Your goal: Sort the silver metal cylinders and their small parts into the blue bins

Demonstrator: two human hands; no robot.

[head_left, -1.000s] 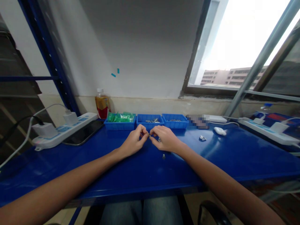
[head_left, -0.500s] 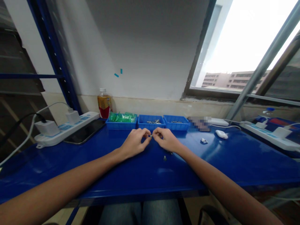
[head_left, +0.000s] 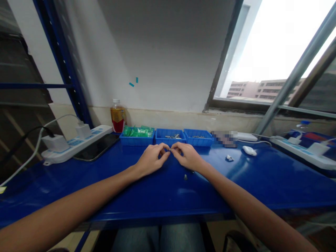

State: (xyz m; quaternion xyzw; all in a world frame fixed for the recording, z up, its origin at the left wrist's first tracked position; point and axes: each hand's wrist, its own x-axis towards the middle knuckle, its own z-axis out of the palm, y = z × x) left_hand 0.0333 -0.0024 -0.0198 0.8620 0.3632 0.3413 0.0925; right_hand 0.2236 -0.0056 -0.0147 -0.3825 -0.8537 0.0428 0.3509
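Between my two hands, over the blue table, is a tiny metal piece [head_left: 170, 149], too small to name. My left hand [head_left: 152, 158] pinches one end of it with thumb and forefinger. From the other side, the fingertips of my right hand [head_left: 188, 156] pinch it too, and the hands nearly meet. Below my right hand a small metal part [head_left: 185, 177] lies on the tabletop, and another is partly hidden by the wrist. Behind the hands stand a blue bin of metal pieces [head_left: 170, 136] and a blue bin of small round parts [head_left: 197, 137].
On the left, a blue bin [head_left: 137, 140] holds green plastic packets, with a drink bottle [head_left: 117, 116] behind it. A phone [head_left: 96, 147] lies beside a power strip [head_left: 60, 154]. To the right are an earbud [head_left: 229, 158], a white case [head_left: 249, 151] and another power strip [head_left: 304, 152].
The tiny metal piece has turned slightly between my fingertips. Both hands stay in nearly the same place, and the whole view has shifted a little.
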